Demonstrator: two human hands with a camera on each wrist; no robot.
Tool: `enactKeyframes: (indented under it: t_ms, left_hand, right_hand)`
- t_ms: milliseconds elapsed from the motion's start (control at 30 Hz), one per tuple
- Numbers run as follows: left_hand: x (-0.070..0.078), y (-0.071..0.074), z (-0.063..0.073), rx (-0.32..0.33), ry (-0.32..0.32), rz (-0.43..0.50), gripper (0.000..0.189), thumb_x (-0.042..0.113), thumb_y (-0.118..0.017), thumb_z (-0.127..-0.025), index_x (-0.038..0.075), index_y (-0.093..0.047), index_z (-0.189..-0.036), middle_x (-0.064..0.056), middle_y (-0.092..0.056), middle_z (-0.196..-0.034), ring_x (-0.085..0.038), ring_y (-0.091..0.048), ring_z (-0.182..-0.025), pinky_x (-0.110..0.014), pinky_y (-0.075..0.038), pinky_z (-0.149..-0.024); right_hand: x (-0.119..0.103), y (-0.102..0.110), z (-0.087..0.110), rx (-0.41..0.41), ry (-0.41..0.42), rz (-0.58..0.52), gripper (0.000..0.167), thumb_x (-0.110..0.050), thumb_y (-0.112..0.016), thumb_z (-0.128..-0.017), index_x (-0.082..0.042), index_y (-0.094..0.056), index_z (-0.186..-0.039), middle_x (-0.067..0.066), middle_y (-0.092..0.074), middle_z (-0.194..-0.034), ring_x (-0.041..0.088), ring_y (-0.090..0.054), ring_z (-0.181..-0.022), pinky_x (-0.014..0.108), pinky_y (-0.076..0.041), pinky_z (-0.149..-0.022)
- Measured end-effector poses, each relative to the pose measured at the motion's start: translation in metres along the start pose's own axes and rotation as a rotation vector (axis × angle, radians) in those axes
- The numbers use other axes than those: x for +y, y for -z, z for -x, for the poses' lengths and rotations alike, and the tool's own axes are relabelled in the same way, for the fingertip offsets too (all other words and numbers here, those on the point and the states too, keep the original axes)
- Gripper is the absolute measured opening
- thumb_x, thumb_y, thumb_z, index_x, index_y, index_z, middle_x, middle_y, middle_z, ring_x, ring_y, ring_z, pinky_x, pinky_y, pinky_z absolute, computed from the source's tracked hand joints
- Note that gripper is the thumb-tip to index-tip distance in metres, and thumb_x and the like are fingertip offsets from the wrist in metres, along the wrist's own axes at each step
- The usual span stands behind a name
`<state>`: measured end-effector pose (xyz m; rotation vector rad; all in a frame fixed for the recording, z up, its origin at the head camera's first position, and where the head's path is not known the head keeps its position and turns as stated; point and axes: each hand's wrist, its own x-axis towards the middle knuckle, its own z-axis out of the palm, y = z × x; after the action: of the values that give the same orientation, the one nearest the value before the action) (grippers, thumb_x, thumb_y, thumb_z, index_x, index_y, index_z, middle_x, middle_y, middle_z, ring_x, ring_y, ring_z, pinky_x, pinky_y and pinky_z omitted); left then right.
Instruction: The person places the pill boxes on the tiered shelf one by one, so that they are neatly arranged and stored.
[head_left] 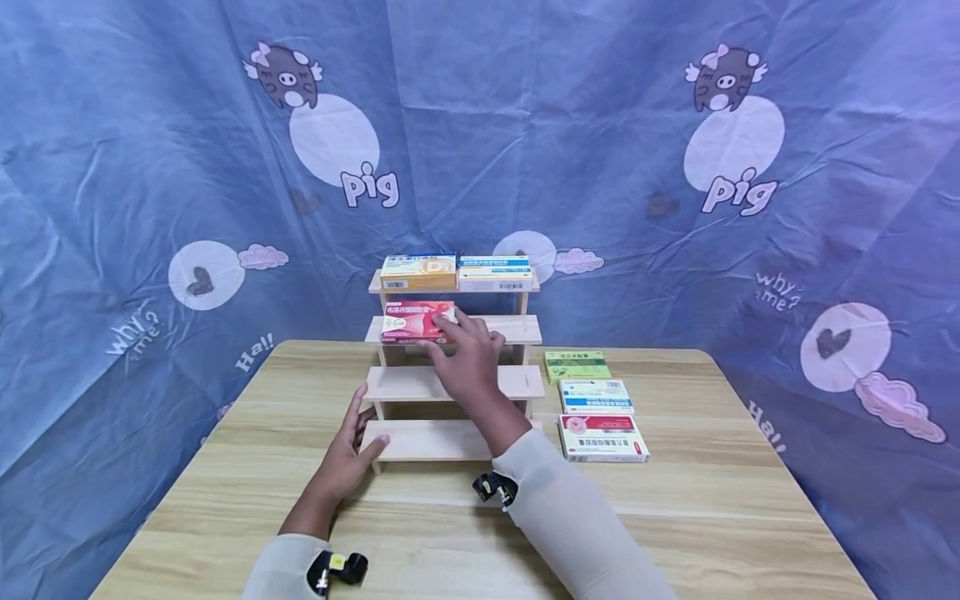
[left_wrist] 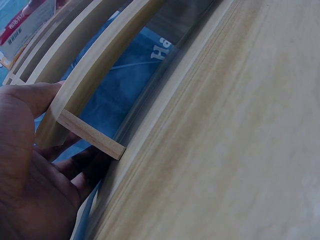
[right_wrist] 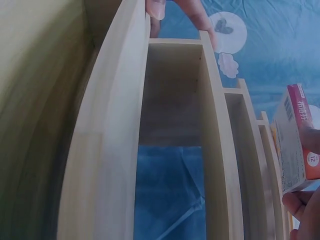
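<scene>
A red and white medicine box (head_left: 407,322) sits at the left of the second-highest step of a wooden stepped rack (head_left: 427,440). My right hand (head_left: 474,357) reaches over the lower steps and pinches this box at its right end. In the right wrist view, a finger lies on the box's (right_wrist: 292,145) printed face and the thumb is at its edge. My left hand (head_left: 347,457) grips the left end of the lowest step. Its thumb presses the top of the board, and the other fingers are partly hidden at the side, as the left wrist view shows.
On the top step stand a yellow-orange box (head_left: 417,272) and a blue and white box (head_left: 495,273). To the rack's right, a green box (head_left: 576,366), a blue-white box (head_left: 597,397) and a red-white box (head_left: 602,438) lie on the table (head_left: 712,500). A blue printed cloth (head_left: 465,150) hangs behind.
</scene>
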<state>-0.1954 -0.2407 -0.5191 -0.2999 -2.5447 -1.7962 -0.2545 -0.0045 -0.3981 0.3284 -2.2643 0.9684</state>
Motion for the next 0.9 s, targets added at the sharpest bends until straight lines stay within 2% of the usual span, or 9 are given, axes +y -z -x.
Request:
enactKeyframes:
  t_ms: [267,667,900]
  left_hand:
    - [-0.001,0.001,-0.001,-0.001,-0.003,0.015,0.097,0.019,-0.069,-0.109,0.035,-0.003,-0.177,-0.028,-0.038,-0.174,-0.047,-0.048,-0.156,-0.014,-0.047,-0.102]
    - [-0.002,0.000,-0.001,0.005,-0.037,0.005,0.096,0.016,-0.069,-0.109,0.033,-0.004,-0.178,-0.030,-0.040,-0.171,-0.048,-0.049,-0.154,-0.015,-0.048,-0.103]
    - [-0.001,0.000,0.000,0.002,-0.037,0.005,0.096,0.016,-0.068,-0.109,0.033,-0.003,-0.178,-0.030,-0.040,-0.172,-0.048,-0.049,-0.154,-0.016,-0.048,-0.103]
  right_hand:
    - [-0.002,-0.007,-0.005,-0.025,0.009,0.046,0.047,-0.036,-0.088,-0.094,-0.023,-0.079,-0.137,0.011,-0.065,-0.157,0.033,-0.064,-0.138,0.070,-0.034,-0.108]
    - [-0.008,-0.020,-0.010,-0.007,0.004,0.151,0.049,-0.048,-0.085,-0.094,-0.026,-0.078,-0.137,0.010,-0.068,-0.154,0.034,-0.065,-0.138,0.071,-0.035,-0.108]
    - [-0.010,-0.025,-0.009,-0.021,-0.021,0.214,0.049,-0.050,-0.085,-0.094,-0.028,-0.078,-0.138,0.007,-0.069,-0.153,0.030,-0.063,-0.135,0.071,-0.036,-0.108]
